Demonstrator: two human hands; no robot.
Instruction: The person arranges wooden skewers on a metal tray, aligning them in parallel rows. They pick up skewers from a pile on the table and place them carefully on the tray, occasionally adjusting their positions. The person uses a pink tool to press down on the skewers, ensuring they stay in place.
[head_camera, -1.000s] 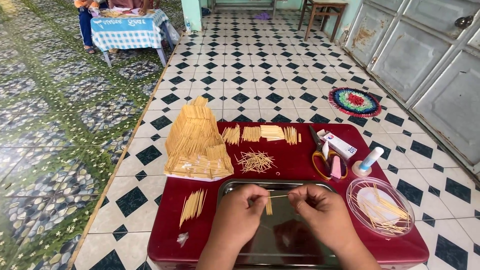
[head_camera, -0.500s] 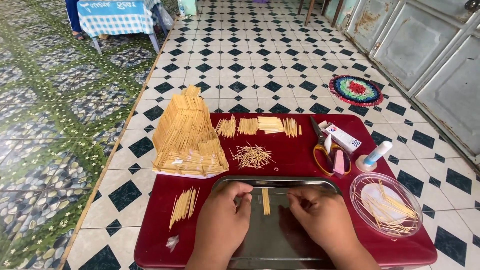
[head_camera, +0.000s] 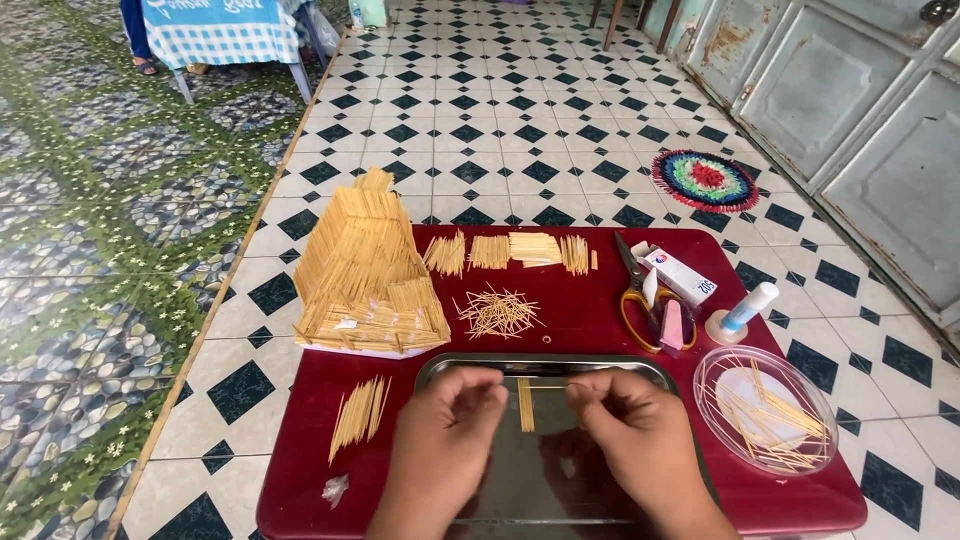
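Note:
My left hand (head_camera: 445, 420) and my right hand (head_camera: 625, 425) hover over a shiny metal tray (head_camera: 545, 365) on a low red table (head_camera: 600, 310). Between the fingertips of both hands stretches one thin wooden stick (head_camera: 545, 386), held level. Under it, on the tray, lies a small flat row of glued sticks (head_camera: 525, 405). A little house built of sticks (head_camera: 365, 270) stands at the table's left back corner.
Loose sticks lie in a heap (head_camera: 498, 312), in a bundle (head_camera: 357, 413) at the left, and as flat panels (head_camera: 510, 250) along the back. Scissors (head_camera: 640, 290), a small box (head_camera: 680, 275), a glue bottle (head_camera: 740, 312) and a clear dish of sticks (head_camera: 765, 408) sit right.
My hands have drawn slightly closer over the tray, still with one stick between them. The camera has tilted and moved nearer to the table.

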